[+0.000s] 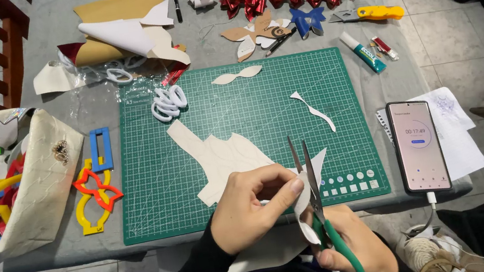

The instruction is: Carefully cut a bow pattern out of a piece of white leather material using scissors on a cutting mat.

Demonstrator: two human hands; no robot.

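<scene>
Right hand [356, 245] grips the green-handled scissors [320, 207], fingers through the loops, blades parted around a cream sheet piece [306, 199] at the near edge of the tabletop [64, 109]. Left hand [251, 206] pinches that piece between thumb and fingers, just beside the blades. Turning the piece, not the scissors, should keep the curve smooth. It looks thin, stiff and matte; the green cutting mat [266, 126] beneath is gridded.

Single head-worn view, looking steeply down from close above at the tabletop [83, 253], near edge closest, floor visible beyond.
</scene>
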